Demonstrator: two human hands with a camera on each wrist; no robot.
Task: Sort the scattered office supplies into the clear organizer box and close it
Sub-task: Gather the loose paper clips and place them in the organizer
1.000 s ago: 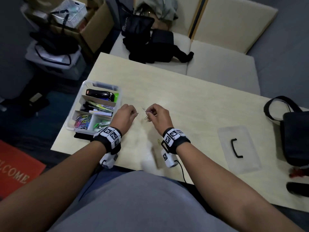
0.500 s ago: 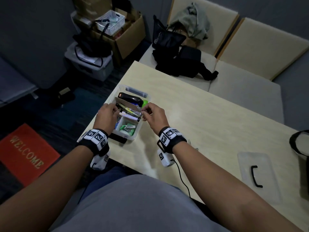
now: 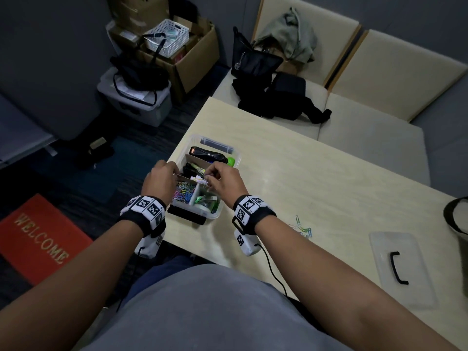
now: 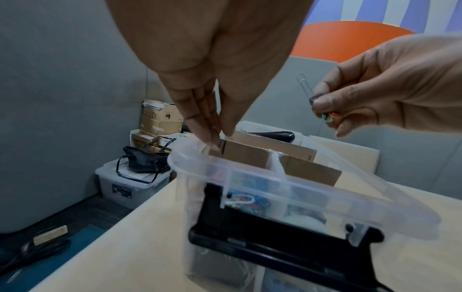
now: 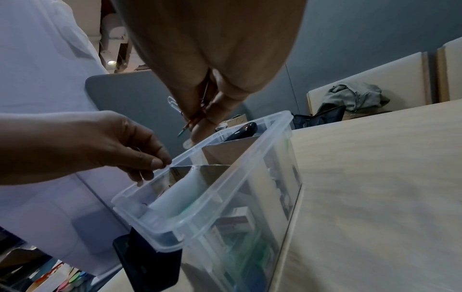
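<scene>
Two hands hover over the clear organizer box [image 3: 229,158], which sits open near the left edge of the pale table [image 3: 316,173]. The right hand [image 3: 225,181] pinches a few paper clips [image 4: 325,113] between thumb and fingertips, one long silver clip sticking up out of the pinch, and holds them above the middle of the box. The left hand [image 3: 160,179] is at the box's left wall, its fingertips [image 4: 210,138] together and down at the rim where a cardboard divider [image 4: 250,156] meets the plastic; I cannot tell whether it pinches the rim or only touches it. Inside, cardboard strips split the box into compartments: a black stapler [image 3: 207,154] lies in the far one with something bright green [image 3: 231,161] beside it, pens or markers lie in the next, a heap of coloured clips [image 3: 184,192] fills the near left one, and green and white small items lie in the near right one. A black latch [image 4: 275,245] hangs down the near end of the box. A small cluster of loose coloured clips [image 3: 302,228] lies on the table to the right of the right wrist. Well to the right lies the clear lid [image 3: 405,272] with its black handle, flat on the table, apart from the box.
</scene>
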